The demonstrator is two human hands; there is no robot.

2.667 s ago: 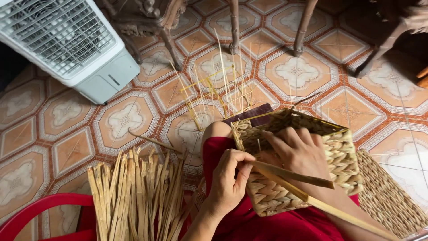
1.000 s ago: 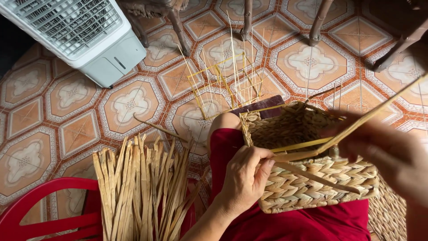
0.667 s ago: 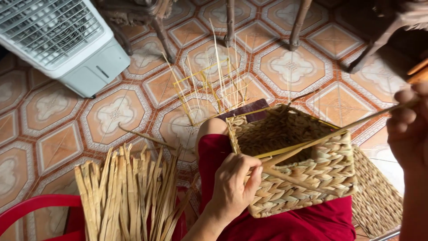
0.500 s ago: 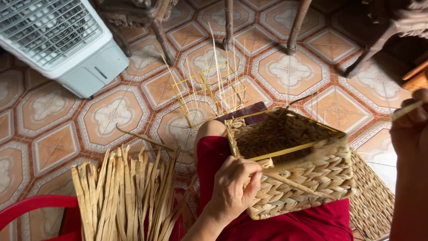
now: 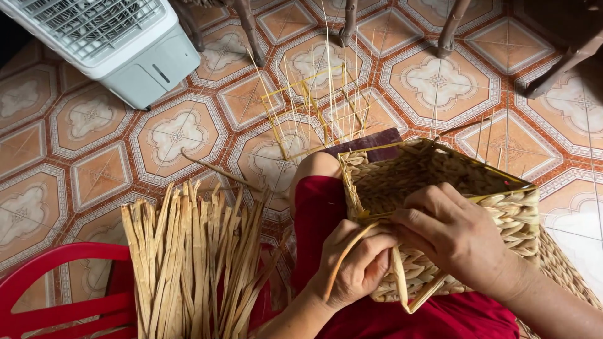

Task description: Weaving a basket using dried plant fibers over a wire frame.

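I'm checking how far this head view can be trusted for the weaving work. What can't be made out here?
- Basket near wall: covered by the left hand and right hand.
- Where the loose strip is tucked: hidden under the fingers.
- Basket bottom: hidden by its walls and the red lap.
- Pile of dried strips: cut off by the lower edge.
- Fan unit: cut off by the top edge.

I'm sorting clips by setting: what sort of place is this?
Probably a home or small craft workshop: a patterned tiled floor, a fan-like cooler and wooden furniture legs. Both hands work a woven basket beside dried straw strips.
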